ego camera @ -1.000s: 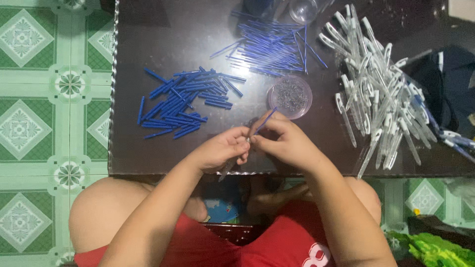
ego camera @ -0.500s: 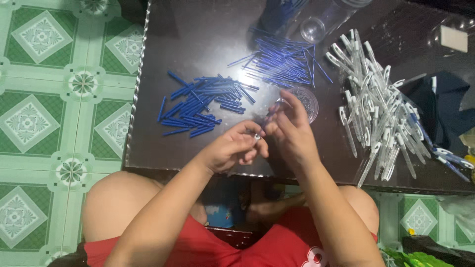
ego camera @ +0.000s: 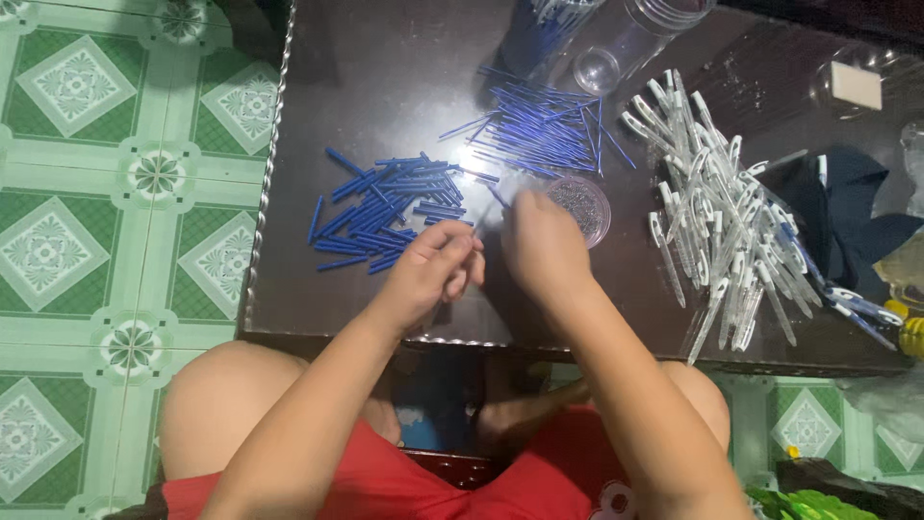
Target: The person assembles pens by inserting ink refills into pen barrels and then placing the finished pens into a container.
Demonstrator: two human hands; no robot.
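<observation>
Left hand [ego camera: 435, 268] pinches a thin pen refill [ego camera: 484, 218]; right hand [ego camera: 542, 243] alongside.

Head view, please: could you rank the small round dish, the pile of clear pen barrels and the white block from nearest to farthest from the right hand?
From the right hand:
1. Small round dish, just beyond it.
2. Pile of clear pen barrels, to the right.
3. White block, far right corner.

Thin pen part pinched between two hands above a dark bench

The left hand [ego camera: 433, 270] has its fingertips closed on a slim, pale, partly blue pen piece [ego camera: 484, 214] that tilts up and away from it; the right hand [ego camera: 544, 246] meets it from the other side, fingers curled over its far end, so that end is hidden. The piece is lifted off the bench [ego camera: 385, 87], just beside the loose heap of short blue caps [ego camera: 380, 207] and near the small round dish [ego camera: 580, 204]
</observation>
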